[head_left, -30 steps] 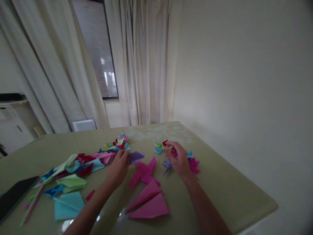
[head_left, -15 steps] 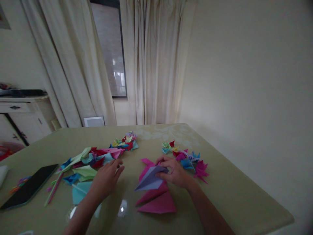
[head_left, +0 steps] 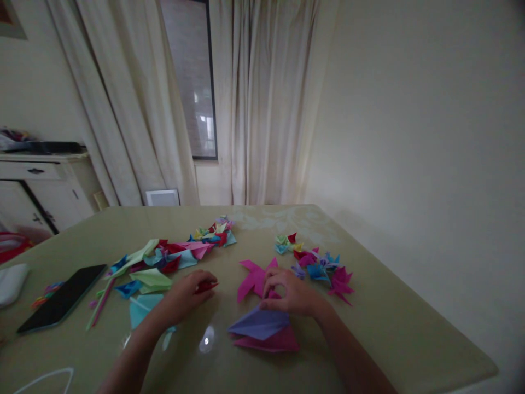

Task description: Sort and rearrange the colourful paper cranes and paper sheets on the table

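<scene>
My right hand rests with curled fingers on the top of a folded purple paper, which lies over pink folded sheets near the table's front. A pink folded star shape lies just behind that hand. My left hand is closed on a small red folded piece on the table, left of the pink star. A light blue sheet lies under my left forearm.
A row of coloured paper models runs across the left half of the green table. A smaller cluster sits to the right. A dark tablet and a white object lie far left. Wall on the right.
The purple paper passed from my left hand to my right and came down onto the pink sheets. My left hand moved back and took the red piece. The view swung left.
</scene>
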A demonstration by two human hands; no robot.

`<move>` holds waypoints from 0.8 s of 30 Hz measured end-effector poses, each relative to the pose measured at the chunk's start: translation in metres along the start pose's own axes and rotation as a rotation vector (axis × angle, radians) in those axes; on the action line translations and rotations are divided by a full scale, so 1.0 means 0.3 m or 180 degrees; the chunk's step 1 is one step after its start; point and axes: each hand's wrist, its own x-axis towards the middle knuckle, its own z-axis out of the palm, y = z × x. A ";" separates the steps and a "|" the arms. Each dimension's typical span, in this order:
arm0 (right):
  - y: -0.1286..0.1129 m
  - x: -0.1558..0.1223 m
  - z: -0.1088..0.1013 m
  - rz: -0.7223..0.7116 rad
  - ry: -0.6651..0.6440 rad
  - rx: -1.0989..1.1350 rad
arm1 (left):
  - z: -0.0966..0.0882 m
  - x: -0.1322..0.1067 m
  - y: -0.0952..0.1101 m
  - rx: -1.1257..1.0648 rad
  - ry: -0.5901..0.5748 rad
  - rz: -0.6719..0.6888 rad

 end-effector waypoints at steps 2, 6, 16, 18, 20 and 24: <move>-0.013 0.008 0.014 -0.0025 0.0163 0.0018 | 0.054 0.007 0.064 -0.0769 0.0201 0.0160; -0.042 0.022 0.056 -0.0147 0.0269 0.0216 | 0.173 0.001 0.179 -0.2292 0.0230 0.0349; -0.021 0.028 0.072 0.0002 0.0703 0.0444 | 0.246 -0.011 0.189 -0.3387 0.0061 0.0289; -0.022 0.028 0.067 -0.0028 0.0568 0.0506 | 0.251 -0.012 0.184 -0.3401 0.0052 0.0317; -0.028 0.027 0.065 -0.0028 0.0508 0.0557 | 0.252 -0.014 0.189 -0.3311 0.0048 0.0332; -0.015 0.027 0.061 0.0172 0.0620 0.0287 | 0.204 -0.001 0.202 -0.2599 0.0075 0.0204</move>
